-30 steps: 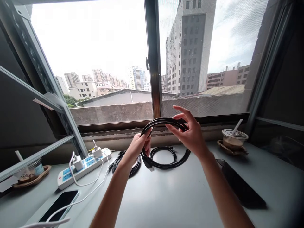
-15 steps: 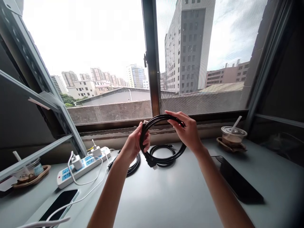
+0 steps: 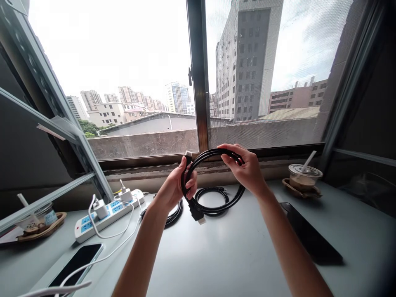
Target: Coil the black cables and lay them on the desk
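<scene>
A coiled black cable (image 3: 213,152) is held up above the desk between my two hands. My left hand (image 3: 177,185) is closed round the coil's left side, its thumb beside a connector (image 3: 188,156) that points up. Another connector (image 3: 197,214) hangs at the coil's lower left. At the upper right of the coil, my right hand (image 3: 244,167) grips the cable between thumb and fingers. A second coiled cable (image 3: 210,190) lies on the desk behind, seen through the loop. A third coil (image 3: 176,216) is partly hidden by my left hand.
On the left are a white power strip (image 3: 108,214) with plugged-in chargers, a phone (image 3: 77,264) under a white cord, and cups in a holder (image 3: 43,231). To the right sit a black phone-like slab (image 3: 312,235) and a lidded cup (image 3: 305,175). A window stands behind the desk.
The upper connector now shows more clearly above my left thumb. The lower connector hangs slightly lower, and my right hand has shifted a little to the right.
</scene>
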### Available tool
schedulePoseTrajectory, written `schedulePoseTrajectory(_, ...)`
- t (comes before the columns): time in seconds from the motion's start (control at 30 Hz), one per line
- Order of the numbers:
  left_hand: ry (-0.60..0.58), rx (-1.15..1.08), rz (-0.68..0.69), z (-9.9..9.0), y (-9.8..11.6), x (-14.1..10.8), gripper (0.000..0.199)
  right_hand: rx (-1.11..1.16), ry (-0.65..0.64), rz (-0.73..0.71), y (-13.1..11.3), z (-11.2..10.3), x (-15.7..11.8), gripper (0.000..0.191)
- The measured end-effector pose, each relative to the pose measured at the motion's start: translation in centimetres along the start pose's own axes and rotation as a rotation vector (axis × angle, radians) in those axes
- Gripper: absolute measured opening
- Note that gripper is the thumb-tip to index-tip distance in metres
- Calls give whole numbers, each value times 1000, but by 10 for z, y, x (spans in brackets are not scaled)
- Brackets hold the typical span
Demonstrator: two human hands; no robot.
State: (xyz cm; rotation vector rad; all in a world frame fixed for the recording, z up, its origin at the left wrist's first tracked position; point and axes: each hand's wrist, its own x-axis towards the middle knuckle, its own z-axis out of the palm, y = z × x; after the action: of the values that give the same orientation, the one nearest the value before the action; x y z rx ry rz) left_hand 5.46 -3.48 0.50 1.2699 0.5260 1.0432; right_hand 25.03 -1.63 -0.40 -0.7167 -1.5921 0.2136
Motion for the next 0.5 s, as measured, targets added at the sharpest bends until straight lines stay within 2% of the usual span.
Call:
schedulePoseTrajectory(0.1, 22, 1, 13, 4, -1, 0, 37, 24, -10, 19, 0, 2, -1, 23)
schedulePoseTrajectory(0.3, 55, 53, -25, 2, -3, 4, 42, 20, 28, 57, 4, 2, -1, 25)
schedulePoseTrajectory(0.5, 266, 167, 27, -9, 1, 6, 39, 123, 86, 8, -1, -1, 0, 22)
